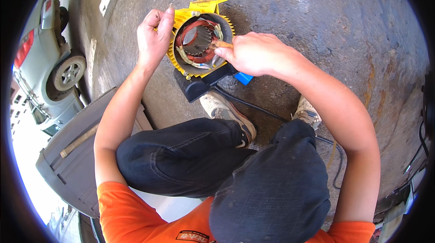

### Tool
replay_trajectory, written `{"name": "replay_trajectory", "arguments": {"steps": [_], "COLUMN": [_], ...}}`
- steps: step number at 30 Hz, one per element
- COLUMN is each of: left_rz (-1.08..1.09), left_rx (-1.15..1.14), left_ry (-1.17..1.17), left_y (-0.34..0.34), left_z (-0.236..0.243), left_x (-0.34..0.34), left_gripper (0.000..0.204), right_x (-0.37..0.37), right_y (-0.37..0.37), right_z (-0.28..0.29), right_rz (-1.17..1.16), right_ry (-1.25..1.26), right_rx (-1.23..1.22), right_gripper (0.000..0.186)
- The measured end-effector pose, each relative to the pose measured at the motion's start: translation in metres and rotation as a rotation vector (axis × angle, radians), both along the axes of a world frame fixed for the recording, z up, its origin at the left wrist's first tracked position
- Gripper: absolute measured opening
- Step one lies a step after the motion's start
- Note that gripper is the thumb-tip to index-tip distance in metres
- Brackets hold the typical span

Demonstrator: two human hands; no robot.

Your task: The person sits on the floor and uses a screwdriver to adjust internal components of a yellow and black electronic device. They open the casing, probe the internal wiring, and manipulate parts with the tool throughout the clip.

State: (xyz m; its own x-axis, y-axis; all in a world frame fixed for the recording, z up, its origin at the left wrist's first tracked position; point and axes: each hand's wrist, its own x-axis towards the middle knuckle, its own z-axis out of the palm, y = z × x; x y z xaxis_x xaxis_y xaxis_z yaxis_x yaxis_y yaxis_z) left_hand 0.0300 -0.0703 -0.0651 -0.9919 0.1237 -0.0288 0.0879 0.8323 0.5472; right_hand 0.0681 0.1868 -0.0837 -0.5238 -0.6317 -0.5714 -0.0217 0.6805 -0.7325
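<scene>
A yellow finned motor housing [179,16] stands open end up on the ground, showing copper windings [189,31] with pale wrapped leads inside. My left hand [154,37] is closed on the housing's upper left edge. My right hand [247,55] grips a short tan tool [223,43], perhaps a brush or wooden handle, whose end reaches into the windings; that end is too small to identify. A black box-like part [188,89] is on the housing's lower side, with a black cable [249,105] running from it. A blue piece [244,78] shows beside it.
My shoes [213,105] and knees are just below the housing. A grey plastic case [77,170] with a wooden stick [79,141] lies at left. A silver car [50,62] stands beyond it on stained pavement [317,25]. Cables and objects line the right rim.
</scene>
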Motion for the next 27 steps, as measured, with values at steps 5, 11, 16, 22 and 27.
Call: {"name": "replay_trajectory", "arguments": {"steps": [5,11,16,22,27], "left_rz": [0.031,0.037,0.027,0.031,0.025], "left_rx": [0.001,0.001,-0.003,0.002,0.017], "left_ry": [-0.042,-0.05,-0.025,-0.032,-0.029], "left_y": [0.004,0.004,0.007,0.002,0.004], "left_z": [0.005,0.005,0.006,0.003,0.002], "left_x": [-0.002,-0.002,-0.001,0.0,-0.002], "left_gripper": [0.036,0.036,0.036,0.037,0.037], "right_x": [-0.001,-0.02,-0.037,-0.036,-0.019], "right_y": [-0.009,-0.028,-0.04,-0.048,-0.048], "right_z": [0.004,0.018,0.0,0.012,0.002], "right_rz": [0.03,0.157,0.159,0.106,0.104], "right_ry": [0.134,0.072,-0.2,-0.176,0.189], "right_rx": [0.007,0.091,0.04,0.064,0.047], "right_gripper": [0.056,0.039,0.058,0.055,0.038]}}
